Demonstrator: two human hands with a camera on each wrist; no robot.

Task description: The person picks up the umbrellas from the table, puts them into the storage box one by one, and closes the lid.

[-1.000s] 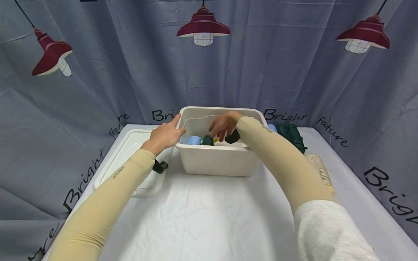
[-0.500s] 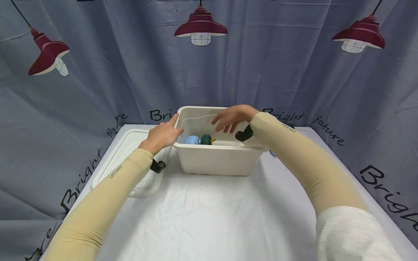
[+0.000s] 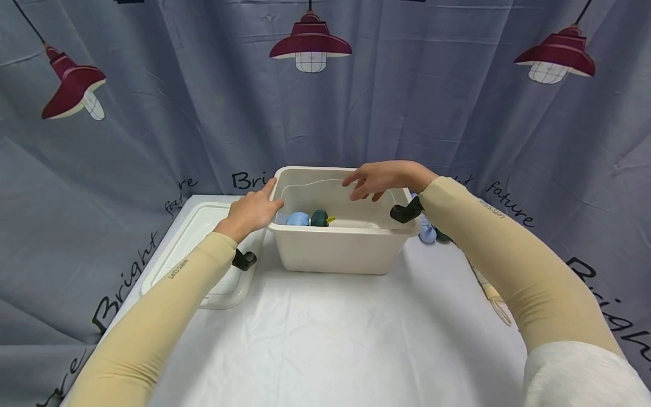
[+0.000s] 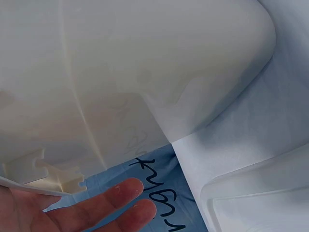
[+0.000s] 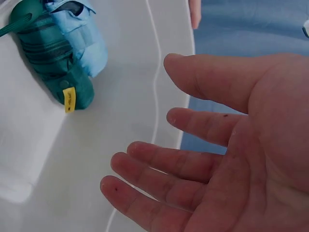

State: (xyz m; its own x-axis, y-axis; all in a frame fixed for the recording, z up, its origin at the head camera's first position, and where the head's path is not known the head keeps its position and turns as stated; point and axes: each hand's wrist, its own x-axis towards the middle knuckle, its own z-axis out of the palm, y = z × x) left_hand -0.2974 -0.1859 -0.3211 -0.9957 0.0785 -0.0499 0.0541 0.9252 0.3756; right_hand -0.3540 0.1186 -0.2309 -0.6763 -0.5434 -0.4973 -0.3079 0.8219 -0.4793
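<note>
In the head view, a white plastic storage bin (image 3: 338, 249) stands at the back of the table. My left hand (image 3: 249, 213) rests on its left rim; in the left wrist view, its fingers (image 4: 118, 195) reach out straight beside the wall. Above the bin's right half hovers my right hand (image 3: 389, 178), spread and holding nothing. Inside, at the left end, a folded dark green umbrella (image 5: 55, 65) with a yellow tag and wrist strap lies beside a light blue rolled bundle (image 5: 84, 41), which looks like another folded umbrella.
A white lid (image 3: 203, 249) lies flat left of the bin. Right of it, partly behind my right arm, are a light blue item (image 3: 427, 233), something dark green (image 3: 442, 237), and a beige item with a cord loop (image 3: 495, 297). A printed curtain (image 3: 325, 113) hangs behind.
My right hand has risen from near the green umbrella and moved right, out over the bin's right half. The left hand keeps its place on the rim.
</note>
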